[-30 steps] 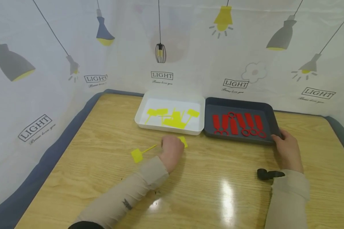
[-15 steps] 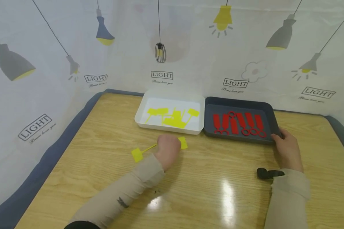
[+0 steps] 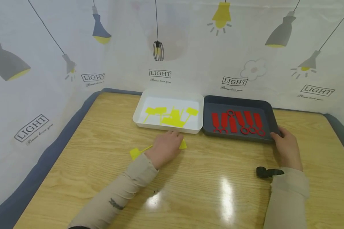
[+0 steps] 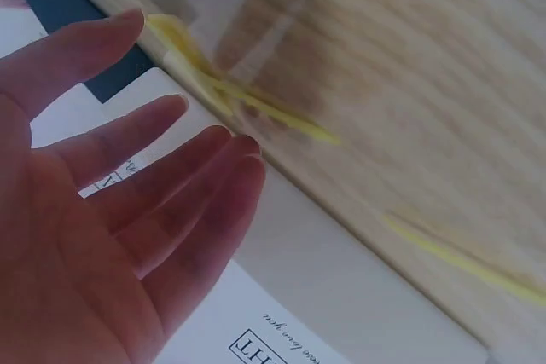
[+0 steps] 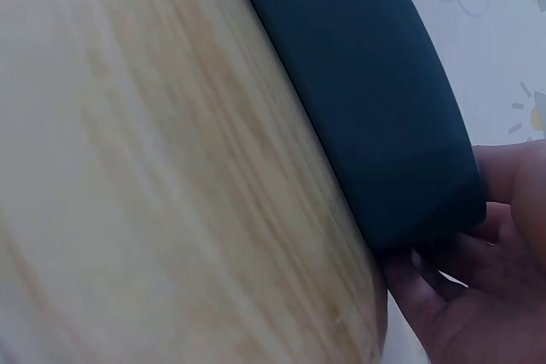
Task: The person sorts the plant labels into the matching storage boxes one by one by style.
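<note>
My left hand [image 3: 165, 148] hovers over the table in front of the white tray [image 3: 186, 130], fingers spread and holding nothing. Just beyond its fingertips in the left wrist view lies a yellow tag with a thin strap [image 4: 281, 114], like a label cable tie; the hand hides part of it in the head view. A second such yellow tag [image 3: 135, 153] lies to the left, its strap running toward the hand. At the right, my right hand [image 3: 288, 148] grips the near right corner of the dark grey tray [image 5: 358, 83], thumb on the rim.
Several yellow tags [image 3: 173, 121] lie in the white tray. Several red tags with ring ends [image 3: 233, 124] are laid side by side in the dark tray. Both trays stand side by side at the back of the wooden table [image 3: 195, 190], before a printed curtain [image 3: 189, 70].
My left hand has shifted slightly left, and its curled fingers have straightened and spread near the yellow tag, which stays on the table. The right hand keeps its grip on the tray.
</note>
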{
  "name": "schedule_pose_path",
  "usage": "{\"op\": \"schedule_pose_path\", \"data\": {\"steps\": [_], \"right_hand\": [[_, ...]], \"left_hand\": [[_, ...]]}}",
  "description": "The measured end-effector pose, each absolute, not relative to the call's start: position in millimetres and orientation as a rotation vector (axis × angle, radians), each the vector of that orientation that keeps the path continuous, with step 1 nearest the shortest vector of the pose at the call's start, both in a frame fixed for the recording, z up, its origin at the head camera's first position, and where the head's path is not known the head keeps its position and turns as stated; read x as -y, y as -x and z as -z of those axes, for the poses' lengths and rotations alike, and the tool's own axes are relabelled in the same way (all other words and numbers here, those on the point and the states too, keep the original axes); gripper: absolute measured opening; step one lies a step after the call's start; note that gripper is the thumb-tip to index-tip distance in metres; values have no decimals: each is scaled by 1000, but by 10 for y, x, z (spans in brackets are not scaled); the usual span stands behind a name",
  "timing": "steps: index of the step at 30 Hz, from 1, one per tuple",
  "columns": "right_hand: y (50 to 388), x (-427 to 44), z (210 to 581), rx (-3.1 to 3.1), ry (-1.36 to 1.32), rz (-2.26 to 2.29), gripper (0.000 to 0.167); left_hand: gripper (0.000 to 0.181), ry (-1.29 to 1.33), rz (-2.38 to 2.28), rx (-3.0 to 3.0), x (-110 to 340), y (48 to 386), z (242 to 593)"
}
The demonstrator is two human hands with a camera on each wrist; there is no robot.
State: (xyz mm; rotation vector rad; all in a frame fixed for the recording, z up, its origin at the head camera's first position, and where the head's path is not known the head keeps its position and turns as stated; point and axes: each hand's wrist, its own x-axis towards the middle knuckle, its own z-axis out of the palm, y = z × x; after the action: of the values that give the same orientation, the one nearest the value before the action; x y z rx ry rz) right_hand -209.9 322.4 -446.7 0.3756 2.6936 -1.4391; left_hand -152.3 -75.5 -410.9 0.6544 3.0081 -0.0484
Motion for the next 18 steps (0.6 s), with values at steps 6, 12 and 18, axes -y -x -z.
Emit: {"op": "schedule_pose_path", "data": {"steps": [6,12,18], "right_hand": [[2107,-3219,4474,-2703,-373,1405,61],[2112,-3226,4483,-2694,-387,1411,62],[2099,-3244,4462,-2705,-365,1394,64]], "left_hand": [[29,-703,11,-2984,752,1549,4177],[16,-743,87,-2989,718,1565,4191],[14,-841,259,-3040,648,1531,4235]]}}
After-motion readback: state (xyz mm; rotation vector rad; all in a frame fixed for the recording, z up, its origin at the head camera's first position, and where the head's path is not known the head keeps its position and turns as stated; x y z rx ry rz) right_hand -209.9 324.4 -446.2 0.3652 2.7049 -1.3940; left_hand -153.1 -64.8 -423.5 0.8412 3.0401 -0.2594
